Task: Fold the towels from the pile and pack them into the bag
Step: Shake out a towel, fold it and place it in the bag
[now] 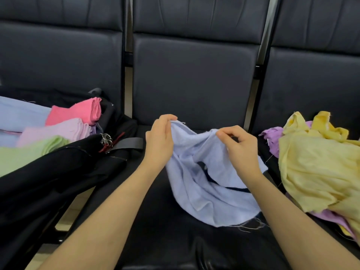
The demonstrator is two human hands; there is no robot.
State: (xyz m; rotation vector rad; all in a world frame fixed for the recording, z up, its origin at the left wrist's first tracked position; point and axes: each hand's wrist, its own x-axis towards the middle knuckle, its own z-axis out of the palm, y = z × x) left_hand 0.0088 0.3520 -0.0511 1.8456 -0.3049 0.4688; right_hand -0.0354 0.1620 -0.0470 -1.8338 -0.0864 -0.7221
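Towel (210, 182) hangs crumpled toward the body from its top edge, left hand (159, 139) and right hand (239, 147) each pinching it, seat-wide apart.

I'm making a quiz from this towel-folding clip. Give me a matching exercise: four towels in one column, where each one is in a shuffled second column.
Towels:
1. light blue towel
2. pink towel
3. yellow towel
4. green towel

Places:
A. crumpled on top of the pile on the right seat
B. folded, nearest the camera in the black bag
C. pinched along its top edge by the left hand and right hand
D. folded, farther back in the bag

Pairs: 1-C, 2-D, 3-A, 4-B
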